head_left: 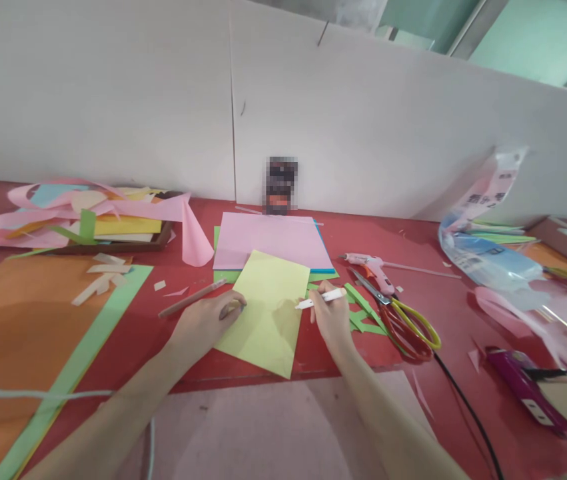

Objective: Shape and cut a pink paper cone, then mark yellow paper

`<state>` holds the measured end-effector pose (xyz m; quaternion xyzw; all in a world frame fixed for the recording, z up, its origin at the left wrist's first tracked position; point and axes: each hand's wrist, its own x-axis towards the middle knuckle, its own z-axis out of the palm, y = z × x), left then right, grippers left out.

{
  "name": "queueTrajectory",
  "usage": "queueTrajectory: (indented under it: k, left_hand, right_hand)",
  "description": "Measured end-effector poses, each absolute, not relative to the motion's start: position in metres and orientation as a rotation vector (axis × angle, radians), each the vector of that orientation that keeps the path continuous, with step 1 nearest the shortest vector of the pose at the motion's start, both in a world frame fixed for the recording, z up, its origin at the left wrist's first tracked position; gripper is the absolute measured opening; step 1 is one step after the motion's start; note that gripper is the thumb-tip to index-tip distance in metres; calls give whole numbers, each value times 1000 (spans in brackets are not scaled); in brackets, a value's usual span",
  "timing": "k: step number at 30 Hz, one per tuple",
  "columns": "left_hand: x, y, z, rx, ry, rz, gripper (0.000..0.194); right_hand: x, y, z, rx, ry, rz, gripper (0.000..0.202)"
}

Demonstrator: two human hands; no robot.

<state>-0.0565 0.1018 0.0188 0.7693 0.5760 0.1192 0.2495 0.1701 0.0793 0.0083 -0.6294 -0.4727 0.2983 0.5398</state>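
Note:
A yellow-green sheet of paper (268, 313) lies tilted in the middle of the red table. My left hand (208, 320) rests at its left edge, fingers curled, with something small and dark at the fingertips that I cannot make out. In my right hand (330, 317) is a white marker (324, 299), its tip pointing left over the sheet's right edge. Behind the sheet lies a pink sheet (273, 240) on blue and green ones. A brownish pen (190, 299) lies just beyond my left hand.
Red and yellow scissors (403, 320), a pink glue gun (370, 267) and green scraps (360, 307) lie to the right. Farther right are a plastic bag (493, 260) and a purple tool (528, 390). A tray of paper strips (160, 237) and orange sheets (28, 320) are at left.

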Motion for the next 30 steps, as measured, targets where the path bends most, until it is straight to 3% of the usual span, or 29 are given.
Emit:
queueTrajectory:
  k: [25,30]
  left_hand:
    - [-57,103,17,2070,1571,309,22]
    - [-57,103,17,2068,1581,300,26]
  right_hand:
    - [177,72,10,-1582,-1242,603,37]
    - [176,70,13,-1499,-1060,581,23]
